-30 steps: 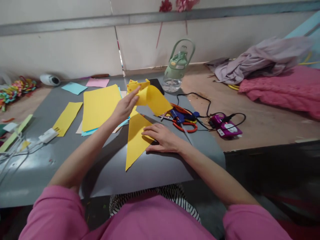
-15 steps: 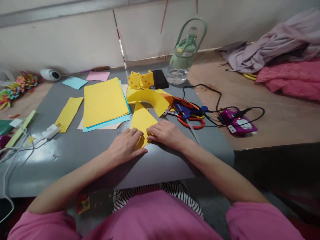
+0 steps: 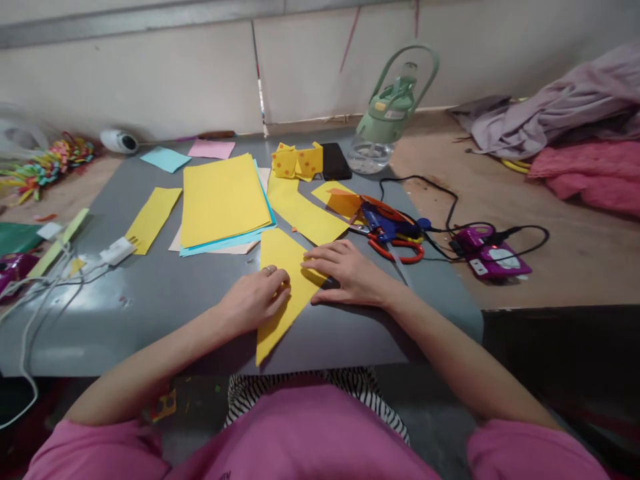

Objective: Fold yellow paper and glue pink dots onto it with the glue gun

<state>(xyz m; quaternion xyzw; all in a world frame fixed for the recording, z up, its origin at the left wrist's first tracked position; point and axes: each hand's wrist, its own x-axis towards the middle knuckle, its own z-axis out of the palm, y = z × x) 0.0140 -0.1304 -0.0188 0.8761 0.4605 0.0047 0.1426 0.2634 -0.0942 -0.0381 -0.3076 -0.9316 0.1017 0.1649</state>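
Observation:
A folded piece of yellow paper (image 3: 287, 293) lies on the grey table in front of me, its pointed lower end near the front edge. My left hand (image 3: 253, 298), with a ring on one finger, is closed at the paper's left side, its fingers curled on the sheet. Across from it, my right hand (image 3: 347, 275) rests open on the paper's right edge, fingers stretched and thumb apart. Just beyond lies a yellow paper strip (image 3: 313, 217). To its right are red-handled scissors (image 3: 400, 252) and a blue glue gun (image 3: 377, 223).
A stack of yellow and blue sheets (image 3: 225, 200) lies left of centre. Behind are a spotted yellow paper bow (image 3: 297, 162), a black phone (image 3: 336, 162) and a green-topped bottle (image 3: 387, 120). A purple power socket (image 3: 493, 253) with black cables sits right; white cables and a charger (image 3: 119, 251) lie left.
The yellow paper now reaches closer to the front edge, with more of it showing. My hands have moved apart and my right fingers have straightened. The curved strip behind has flattened. The view has shifted left.

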